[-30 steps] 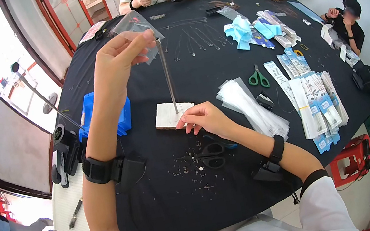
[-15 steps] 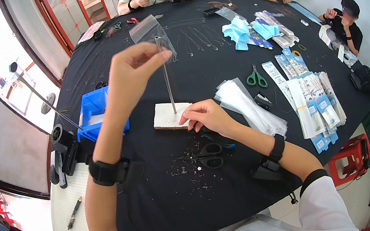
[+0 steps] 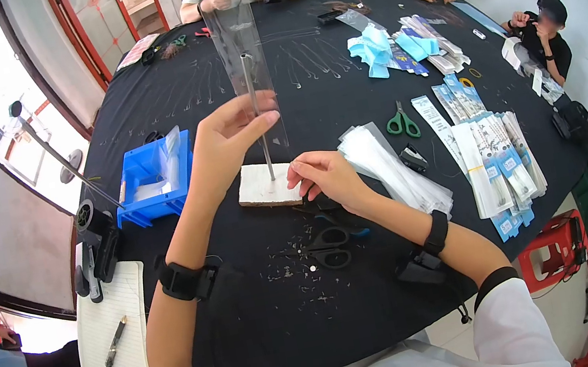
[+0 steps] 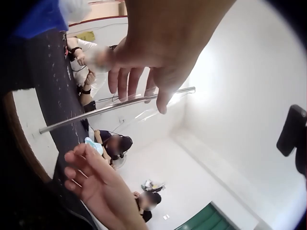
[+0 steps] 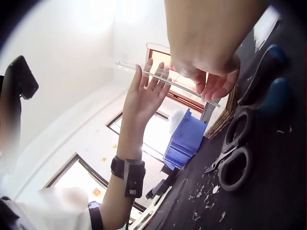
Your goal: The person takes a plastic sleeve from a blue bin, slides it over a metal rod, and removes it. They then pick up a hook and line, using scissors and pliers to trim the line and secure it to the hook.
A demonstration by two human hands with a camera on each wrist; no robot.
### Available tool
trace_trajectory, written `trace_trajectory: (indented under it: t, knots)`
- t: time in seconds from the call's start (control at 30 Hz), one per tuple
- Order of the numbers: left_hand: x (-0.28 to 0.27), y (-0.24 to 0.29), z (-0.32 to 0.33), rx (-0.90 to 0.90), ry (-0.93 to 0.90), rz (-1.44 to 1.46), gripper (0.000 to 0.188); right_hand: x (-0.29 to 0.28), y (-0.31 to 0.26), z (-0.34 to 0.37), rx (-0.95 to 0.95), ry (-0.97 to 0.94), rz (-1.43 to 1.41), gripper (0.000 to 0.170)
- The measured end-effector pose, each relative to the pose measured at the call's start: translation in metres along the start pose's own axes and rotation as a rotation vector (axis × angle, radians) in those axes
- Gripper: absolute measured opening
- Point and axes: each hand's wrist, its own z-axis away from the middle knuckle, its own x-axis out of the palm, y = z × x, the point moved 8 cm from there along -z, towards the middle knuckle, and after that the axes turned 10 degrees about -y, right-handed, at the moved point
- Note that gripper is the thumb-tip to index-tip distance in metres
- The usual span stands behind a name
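Note:
A metal rod (image 3: 268, 158) stands upright on a white block (image 3: 252, 191). Around its upper part, in front or behind I cannot tell, rises a clear plastic sleeve (image 3: 232, 25). My left hand (image 3: 229, 138) is midway up the rod, thumb and fingers loosely about rod and sleeve; in the right wrist view that hand (image 5: 146, 100) has its fingers fairly straight and apart. Beside the block's right edge my right hand (image 3: 331, 179) has loosely bent fingers near the rod's foot; the left wrist view shows nothing in this hand (image 4: 103, 188).
Black scissors (image 3: 330, 248) lie among small scraps nearer me. A blue tray (image 3: 155, 200) is at left, beside a black tool and a notebook (image 3: 111, 326). To the right are clear sleeves (image 3: 394, 170), green scissors (image 3: 402, 122) and printed packets (image 3: 499, 167). Several people sit around the table.
My left hand has moved down along the rod. The sleeve, earlier bunched and slanting near the rod's top, now stands straighter and reaches lower. My right hand has stayed near the block.

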Motion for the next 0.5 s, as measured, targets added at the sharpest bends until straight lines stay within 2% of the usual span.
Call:
trace_trajectory:
  t: [0.07,0.1,0.5]
  knots:
    - [0.003,-0.009,-0.001,-0.034,-0.041,0.059,0.020,0.001,0.001,-0.001,0.002,0.004,-0.014,0.023]
    - [0.004,-0.014,0.000,-0.040,-0.027,-0.008,0.017,0.001,0.001,-0.002,0.001,0.006,-0.018,0.023]
    - [0.008,-0.039,0.008,-0.068,0.075,-0.020,0.016,0.005,0.003,-0.004,-0.030,0.005,-0.052,0.024]
